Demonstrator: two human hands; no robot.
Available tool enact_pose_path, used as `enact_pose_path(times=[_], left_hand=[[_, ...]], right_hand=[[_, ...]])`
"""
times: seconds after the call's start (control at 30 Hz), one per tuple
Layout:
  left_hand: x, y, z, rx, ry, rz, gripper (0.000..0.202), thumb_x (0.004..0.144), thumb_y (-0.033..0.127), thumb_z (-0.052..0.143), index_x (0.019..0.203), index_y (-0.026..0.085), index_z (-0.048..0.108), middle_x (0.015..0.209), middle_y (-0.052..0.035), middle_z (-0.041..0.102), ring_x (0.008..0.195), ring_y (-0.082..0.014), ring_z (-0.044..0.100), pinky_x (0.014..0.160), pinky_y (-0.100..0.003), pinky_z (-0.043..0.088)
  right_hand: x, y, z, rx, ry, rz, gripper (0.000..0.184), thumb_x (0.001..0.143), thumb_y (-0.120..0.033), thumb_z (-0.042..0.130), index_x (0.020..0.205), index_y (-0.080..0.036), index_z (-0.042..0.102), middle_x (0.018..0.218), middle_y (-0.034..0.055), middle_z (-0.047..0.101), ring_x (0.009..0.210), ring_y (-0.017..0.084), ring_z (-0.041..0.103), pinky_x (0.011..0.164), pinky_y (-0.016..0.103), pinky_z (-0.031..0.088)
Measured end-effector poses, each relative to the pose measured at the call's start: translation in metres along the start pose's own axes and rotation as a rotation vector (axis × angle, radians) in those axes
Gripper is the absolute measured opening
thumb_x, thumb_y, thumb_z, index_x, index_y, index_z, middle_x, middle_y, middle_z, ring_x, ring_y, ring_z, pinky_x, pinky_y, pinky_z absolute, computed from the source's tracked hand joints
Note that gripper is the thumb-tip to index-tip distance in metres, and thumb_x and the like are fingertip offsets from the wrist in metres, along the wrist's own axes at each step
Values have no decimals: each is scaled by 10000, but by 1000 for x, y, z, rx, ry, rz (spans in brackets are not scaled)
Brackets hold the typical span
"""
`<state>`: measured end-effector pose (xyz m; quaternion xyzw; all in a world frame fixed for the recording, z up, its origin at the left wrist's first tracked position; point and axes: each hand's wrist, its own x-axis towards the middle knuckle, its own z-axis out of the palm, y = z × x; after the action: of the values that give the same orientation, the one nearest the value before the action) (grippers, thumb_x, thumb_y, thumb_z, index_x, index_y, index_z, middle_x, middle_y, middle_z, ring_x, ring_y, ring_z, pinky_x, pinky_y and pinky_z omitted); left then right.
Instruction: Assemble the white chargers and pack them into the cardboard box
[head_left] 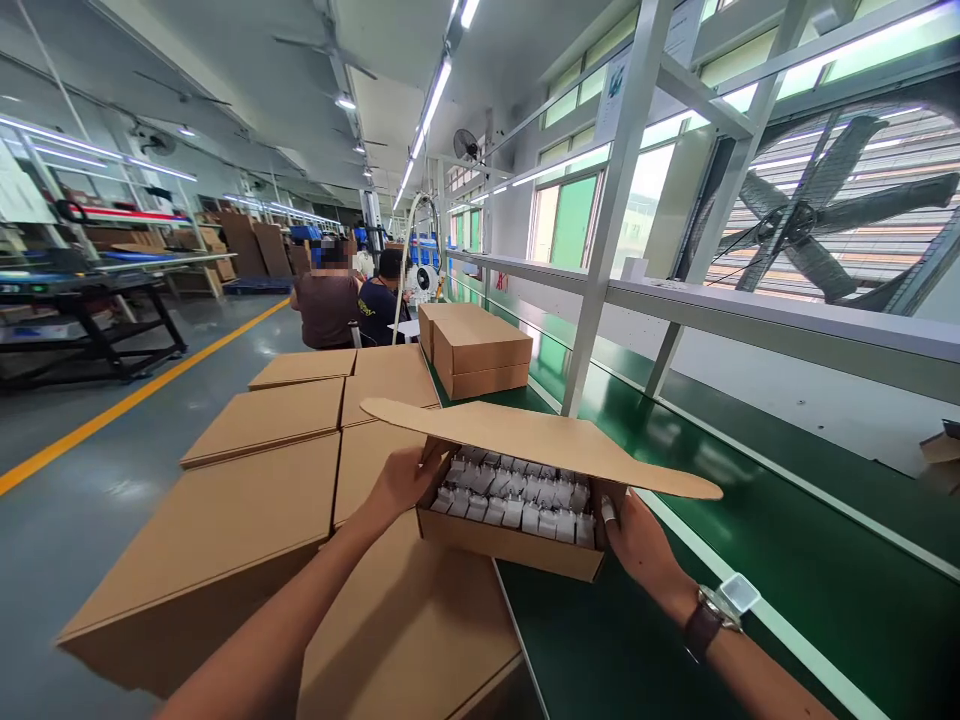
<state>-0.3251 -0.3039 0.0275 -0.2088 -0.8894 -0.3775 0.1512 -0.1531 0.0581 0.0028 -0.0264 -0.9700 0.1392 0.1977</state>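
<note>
An open cardboard box (510, 545) sits at the near edge of a green conveyor belt (750, 560). It is packed with rows of several small white items (517, 495). Its long lid flap (540, 440) stands raised over the contents. My left hand (401, 480) grips the box's left end, fingers curled over the wall. My right hand (637, 540) grips the right end, with white tape on one finger. A watch with a white face (731, 597) is on my right wrist.
Several closed flat cardboard boxes (262, 500) are stacked to my left. Closed boxes (476, 350) rest further up the belt. Two seated people (352, 300) work ahead. A white frame post (607, 240) rises from the belt. A large wall fan (817, 210) is at right. A yellow floor line (127, 400) marks the aisle.
</note>
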Motion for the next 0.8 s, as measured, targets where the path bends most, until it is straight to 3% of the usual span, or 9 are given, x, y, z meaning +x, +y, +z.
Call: enact_pose_path(times=[0.13, 0.27, 0.4, 0.53, 0.7, 0.8], left_hand=[[5, 5, -2, 88, 31, 3, 447, 888, 518, 430, 556, 235, 333, 487, -4, 422, 518, -172, 459, 549, -283, 251], [10, 10, -1, 146, 56, 12, 433, 941, 481, 389, 591, 227, 397, 499, -7, 448, 546, -182, 486, 548, -279, 247], [19, 9, -7, 175, 56, 55, 404, 974, 438, 384, 657, 214, 492, 570, -36, 556, 591, -203, 552, 565, -285, 278], [29, 1, -16, 193, 37, 82, 364, 986, 402, 390, 727, 204, 554, 679, -73, 656, 654, -228, 624, 590, -287, 311], [10, -8, -6, 199, -21, 52, 332, 954, 387, 453, 730, 194, 604, 687, -114, 695, 673, -272, 681, 584, -289, 351], [-2, -8, 0, 164, -41, 39, 292, 920, 377, 519, 734, 188, 642, 706, -124, 721, 699, -289, 709, 596, -296, 407]], right_hand=[[7, 4, -2, 3, -46, 15, 203, 877, -176, 391, 987, -188, 560, 969, 130, 674, 902, 285, 640, 806, 381, 464], [18, 4, -11, 8, -71, 39, 195, 895, -185, 365, 953, -188, 550, 902, 114, 664, 815, 257, 634, 729, 348, 435], [19, 4, -17, 34, -77, 56, 217, 925, -216, 336, 939, -203, 552, 867, 90, 669, 792, 240, 635, 709, 333, 418], [18, 7, -19, 43, -89, 87, 334, 980, -363, 286, 927, -206, 576, 852, 99, 684, 790, 264, 662, 708, 354, 451], [11, -2, -21, 107, -104, 84, 481, 989, -484, 234, 987, -200, 623, 932, 133, 729, 894, 312, 708, 758, 395, 523], [-4, -5, -24, -19, -142, 118, 493, 939, -561, 292, 935, -209, 638, 956, 159, 735, 904, 356, 716, 769, 452, 548]])
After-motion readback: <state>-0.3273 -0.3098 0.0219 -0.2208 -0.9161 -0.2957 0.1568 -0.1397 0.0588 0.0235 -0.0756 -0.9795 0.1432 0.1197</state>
